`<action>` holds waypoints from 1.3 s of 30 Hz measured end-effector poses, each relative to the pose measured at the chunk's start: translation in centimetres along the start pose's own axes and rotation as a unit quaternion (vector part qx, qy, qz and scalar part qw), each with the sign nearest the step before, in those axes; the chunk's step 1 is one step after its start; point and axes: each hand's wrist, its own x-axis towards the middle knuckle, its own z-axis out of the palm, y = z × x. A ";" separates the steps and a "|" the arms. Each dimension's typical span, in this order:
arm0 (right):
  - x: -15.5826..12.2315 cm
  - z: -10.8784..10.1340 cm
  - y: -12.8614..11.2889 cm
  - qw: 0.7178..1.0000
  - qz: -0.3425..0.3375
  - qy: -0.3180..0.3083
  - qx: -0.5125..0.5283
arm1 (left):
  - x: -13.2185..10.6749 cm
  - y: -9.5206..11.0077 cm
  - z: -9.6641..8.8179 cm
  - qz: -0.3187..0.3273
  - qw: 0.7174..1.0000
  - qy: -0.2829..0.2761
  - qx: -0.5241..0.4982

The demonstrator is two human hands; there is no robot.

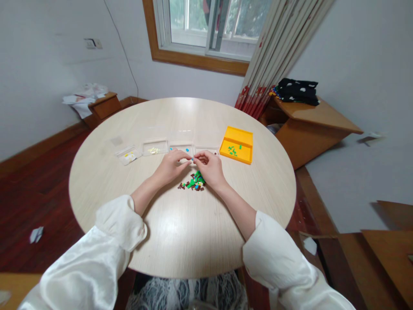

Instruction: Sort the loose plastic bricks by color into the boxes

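Note:
My right hand (210, 168) pinches a tiny blue block (192, 159) at its fingertips above the table. Close beside it on the left, my left hand (172, 166) has its thumb and index finger apart, pointing at that block, with nothing visible between them. Beneath the hands lies a loose pile of small green, brown, blue and yellow blocks (193, 183), partly covered by my right hand. Just beyond my fingers, a clear tray (181, 144) contains a few blue pieces, and my left hand hides some of its front.
A yellow case (239, 134) with green pieces lies open at the right. Another clear tray (208, 149) holds a few dark bits. At the left are a clear tray (155, 142) of pale pieces and a plastic bag (128, 155) with yellow pieces. The round table (180, 241) supports everything.

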 end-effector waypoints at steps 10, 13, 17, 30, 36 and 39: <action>0.0 -0.1 -0.2 1.000 -0.015 -0.019 -0.002 | 0.1 0.2 -0.1 -0.026 0.999 0.021 0.003; 0.3 -1.1 -0.6 0.996 -0.024 -0.049 -0.077 | 0.2 -0.8 -0.5 -0.059 0.996 0.049 0.040; 0.3 -2.6 -1.0 0.972 -0.016 -0.143 -0.187 | 0.4 -3.0 -1.2 -0.113 0.982 0.105 0.106; -0.5 -2.0 -1.5 0.931 -0.076 -0.241 -0.262 | 0.3 -5.4 -0.9 -0.143 0.970 0.121 0.156; -0.8 -1.8 -2.0 0.926 -0.066 -0.243 -0.283 | 0.4 -5.0 -0.8 -0.147 0.970 0.120 0.151; -0.9 -1.7 -2.1 0.924 -0.064 -0.241 -0.289 | 0.5 -4.1 -0.9 -0.137 0.972 0.123 0.144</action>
